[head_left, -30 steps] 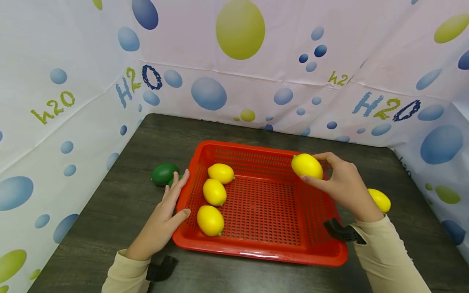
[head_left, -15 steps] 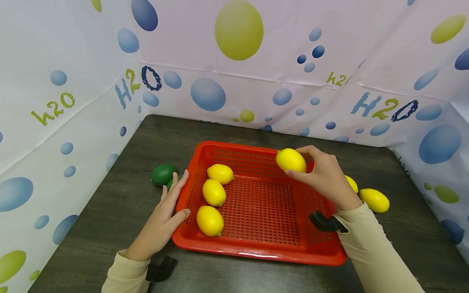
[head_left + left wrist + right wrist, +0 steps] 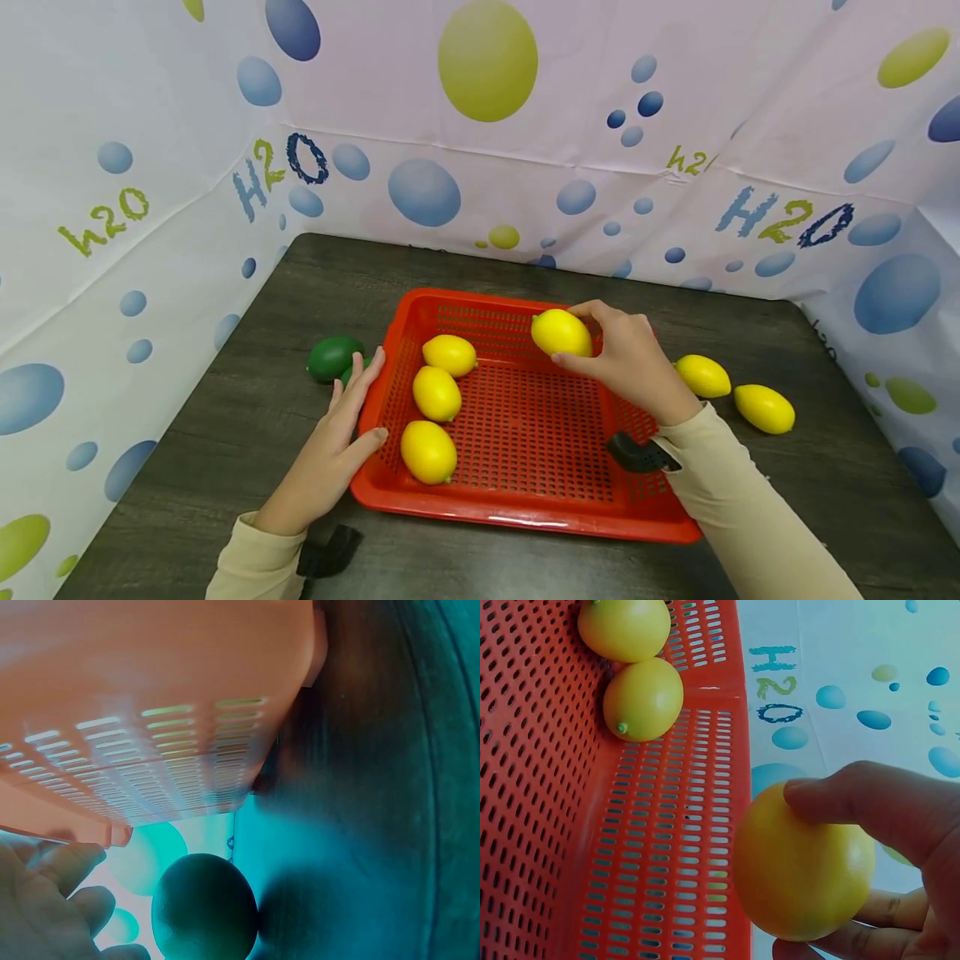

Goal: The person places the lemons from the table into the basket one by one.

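My right hand (image 3: 630,362) holds a lemon (image 3: 561,333) over the back right part of a red perforated basket (image 3: 525,525). In the right wrist view the thumb lies on one side of the held lemon (image 3: 802,862) and the fingers on the other. Three lemons form a row inside the basket's left side: a back one (image 3: 450,356), a middle one (image 3: 437,394) and a front one (image 3: 428,452). My left hand (image 3: 326,454) rests with extended fingers on the basket's left rim, its thumb over the inner edge.
Left of the basket lies a dark green fruit (image 3: 334,358), with another green one (image 3: 358,371) partly hidden by the left fingers. Two lemons, one nearer (image 3: 702,376) and one farther right (image 3: 764,408), lie on the dark table (image 3: 225,467). A printed sheet (image 3: 495,167) hangs behind.
My right hand has carried the lemon leftward over the basket, uncovering the two lemons on the table to the right. The left hand has stayed on the rim.
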`<action>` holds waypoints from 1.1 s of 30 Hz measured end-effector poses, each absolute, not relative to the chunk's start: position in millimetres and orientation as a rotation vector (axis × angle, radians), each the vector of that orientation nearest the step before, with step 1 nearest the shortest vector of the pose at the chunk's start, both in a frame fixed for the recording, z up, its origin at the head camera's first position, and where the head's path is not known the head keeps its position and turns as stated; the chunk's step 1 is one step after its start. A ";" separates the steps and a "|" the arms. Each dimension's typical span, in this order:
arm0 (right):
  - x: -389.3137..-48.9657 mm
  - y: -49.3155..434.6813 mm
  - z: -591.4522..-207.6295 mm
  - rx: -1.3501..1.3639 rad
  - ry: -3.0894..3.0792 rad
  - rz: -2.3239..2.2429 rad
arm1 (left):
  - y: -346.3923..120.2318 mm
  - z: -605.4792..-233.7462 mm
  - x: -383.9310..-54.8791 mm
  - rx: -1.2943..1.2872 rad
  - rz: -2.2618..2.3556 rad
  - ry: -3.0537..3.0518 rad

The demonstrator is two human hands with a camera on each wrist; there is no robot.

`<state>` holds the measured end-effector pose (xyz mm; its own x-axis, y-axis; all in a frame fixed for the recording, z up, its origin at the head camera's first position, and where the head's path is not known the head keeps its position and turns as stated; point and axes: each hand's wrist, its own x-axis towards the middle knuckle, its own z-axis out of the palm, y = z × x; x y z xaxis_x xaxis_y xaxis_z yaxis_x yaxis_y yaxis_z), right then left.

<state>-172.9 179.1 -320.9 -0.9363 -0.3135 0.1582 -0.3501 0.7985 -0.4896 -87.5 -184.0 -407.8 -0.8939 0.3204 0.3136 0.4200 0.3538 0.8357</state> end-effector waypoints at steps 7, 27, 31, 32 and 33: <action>-175.0 171.6 -318.4 0.593 -2.878 0.804 | -183.2 -407.5 -87.1 -0.673 -1.594 -2.514; -177.1 152.2 -324.5 0.643 -2.905 0.768 | -183.3 -408.2 -87.1 -0.663 -1.614 -2.516; -177.0 148.0 -326.7 0.644 -2.915 0.778 | -184.0 -408.8 -87.5 -0.665 -1.617 -2.516; -176.8 147.2 -327.1 0.640 -2.919 0.780 | -184.1 -409.0 -87.6 -0.668 -1.616 -2.514; -176.9 146.4 -327.7 0.636 -2.922 0.781 | -184.2 -409.1 -87.6 -0.671 -1.618 -2.512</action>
